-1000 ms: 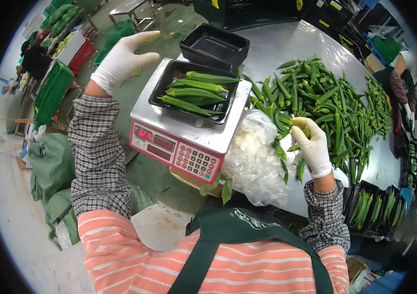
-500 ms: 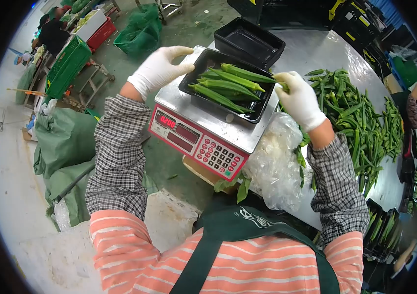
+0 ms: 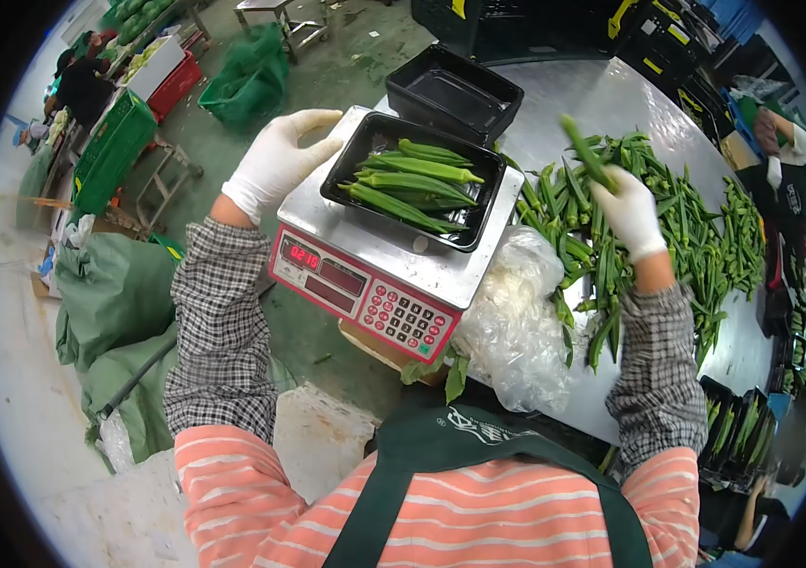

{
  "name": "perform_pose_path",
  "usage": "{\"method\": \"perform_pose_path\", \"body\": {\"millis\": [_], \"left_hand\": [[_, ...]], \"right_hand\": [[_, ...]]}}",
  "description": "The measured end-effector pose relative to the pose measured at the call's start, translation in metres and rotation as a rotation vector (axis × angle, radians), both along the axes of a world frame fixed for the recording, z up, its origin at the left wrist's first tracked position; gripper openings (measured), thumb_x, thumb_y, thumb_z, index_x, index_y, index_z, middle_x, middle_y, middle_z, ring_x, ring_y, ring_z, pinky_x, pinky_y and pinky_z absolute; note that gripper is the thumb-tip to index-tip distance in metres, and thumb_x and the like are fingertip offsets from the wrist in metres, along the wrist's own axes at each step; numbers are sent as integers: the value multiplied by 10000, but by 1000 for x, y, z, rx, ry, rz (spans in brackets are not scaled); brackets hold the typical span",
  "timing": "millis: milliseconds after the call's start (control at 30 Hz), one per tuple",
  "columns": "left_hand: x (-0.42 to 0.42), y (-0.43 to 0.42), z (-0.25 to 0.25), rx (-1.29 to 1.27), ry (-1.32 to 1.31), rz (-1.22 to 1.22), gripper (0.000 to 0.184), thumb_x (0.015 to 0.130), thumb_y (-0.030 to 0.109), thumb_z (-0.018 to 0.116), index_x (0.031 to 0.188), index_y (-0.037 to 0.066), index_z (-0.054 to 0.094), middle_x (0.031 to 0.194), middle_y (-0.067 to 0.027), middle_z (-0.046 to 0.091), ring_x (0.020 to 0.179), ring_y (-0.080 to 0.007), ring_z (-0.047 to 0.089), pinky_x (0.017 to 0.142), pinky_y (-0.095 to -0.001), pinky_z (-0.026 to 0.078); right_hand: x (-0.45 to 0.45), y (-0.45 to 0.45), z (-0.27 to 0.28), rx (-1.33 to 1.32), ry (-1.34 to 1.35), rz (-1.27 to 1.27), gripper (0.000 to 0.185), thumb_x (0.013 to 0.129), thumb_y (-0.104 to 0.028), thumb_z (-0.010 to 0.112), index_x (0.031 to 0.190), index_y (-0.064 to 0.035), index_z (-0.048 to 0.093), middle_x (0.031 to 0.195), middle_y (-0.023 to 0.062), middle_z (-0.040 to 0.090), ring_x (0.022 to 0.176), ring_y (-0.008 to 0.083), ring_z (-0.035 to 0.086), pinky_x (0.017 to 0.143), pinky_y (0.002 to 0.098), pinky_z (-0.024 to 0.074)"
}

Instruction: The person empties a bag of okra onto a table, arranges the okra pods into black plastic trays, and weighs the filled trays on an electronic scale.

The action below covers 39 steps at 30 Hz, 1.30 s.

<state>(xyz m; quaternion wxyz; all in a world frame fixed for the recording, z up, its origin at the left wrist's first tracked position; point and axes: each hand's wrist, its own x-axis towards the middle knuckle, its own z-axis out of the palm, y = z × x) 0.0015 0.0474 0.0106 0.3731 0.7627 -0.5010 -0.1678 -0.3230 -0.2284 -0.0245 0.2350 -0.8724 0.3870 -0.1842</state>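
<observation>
A black tray (image 3: 483, 210) with several okra pods (image 3: 422, 177) lies on the steel pan of a digital scale (image 3: 365, 298), whose red display is lit. My left hand (image 3: 280, 156), in a white glove, is beside the tray's left edge with thumb and fingers apart, holding nothing. In my gloved right hand (image 3: 632, 216) is a single okra pod (image 3: 584, 151), blurred by motion and pointing up and left. That hand is over the left side of a large okra pile (image 3: 677, 218) on the metal table.
A second black tray (image 3: 455, 90) sits behind the scale. Crumpled clear plastic (image 3: 516, 322) lies at its right. Black crates (image 3: 535, 28) line the table's far side. Filled trays (image 3: 739, 426) stand at lower right, and another person (image 3: 805, 170) is at the right.
My right hand has moved right, away from the tray, carrying an okra pod out over the pile. The scale reading has changed. My left hand stays by the tray's left edge.
</observation>
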Motion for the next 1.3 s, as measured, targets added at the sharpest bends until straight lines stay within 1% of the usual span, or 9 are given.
{"method": "perform_pose_path", "body": {"millis": [100,233,300,400,667,867,967,1100,1300], "left_hand": [[8,-2,6,22,-88,-36,401,840,137,609,1202,-21,538,1147,-139,603,1052,-171,558,932,-289,418],[8,-15,14,68,-145,-48,392,846,166,612,1192,-9,553,1112,-131,621,1030,-182,570,909,-296,432],[8,-23,17,79,-153,-45,392,848,174,616,1191,-4,555,1113,-126,621,1027,-182,570,906,-297,434],[13,-28,5,62,-124,-41,394,854,178,616,1196,-7,549,1117,-126,616,1030,-173,566,908,-291,433],[15,-10,-13,52,-54,-1,390,836,207,607,1142,-32,576,1099,-155,625,1021,-203,585,903,-295,436],[16,-1,-25,21,-7,14,405,825,250,617,1118,-27,593,1082,-174,632,1021,-239,598,892,-317,446],[10,-3,-11,70,177,51,388,851,117,612,1193,-48,535,1145,-126,600,1054,-157,553,921,-272,420],[14,-5,-3,2,113,41,394,849,147,614,1189,-39,543,1137,-138,606,1039,-170,567,905,-279,435],[34,-11,-1,-22,-41,-1,402,824,188,611,1150,-43,569,1096,-169,627,1015,-211,595,879,-289,455]], "right_hand": [[-93,-74,-57,-130,132,-226,380,780,-229,634,1095,-18,615,1015,180,647,932,300,627,819,342,475],[-124,-77,-40,-392,191,-272,335,802,-193,627,1075,1,612,994,171,647,923,292,624,819,333,475],[-102,-59,-35,-40,-92,-145,305,821,-165,616,1077,1,611,959,128,656,874,213,627,789,291,477],[-43,11,-8,190,-58,20,254,826,-129,618,1043,5,626,927,95,658,799,129,596,749,255,476],[77,77,-8,-14,-170,402,317,802,-276,624,973,-10,642,889,181,620,835,318,608,751,370,482],[107,89,-9,-78,155,378,286,818,-296,586,869,-20,641,896,173,616,855,329,602,767,390,476],[98,78,-11,-55,-76,276,274,816,-282,589,866,-20,649,883,161,628,846,320,609,751,382,481],[53,51,9,414,-294,85,271,815,-258,616,871,1,670,713,47,617,580,131,547,547,274,439],[-50,-2,-11,384,-434,-212,231,867,-246,582,928,-36,657,670,-34,574,511,15,430,439,167,316]]}}
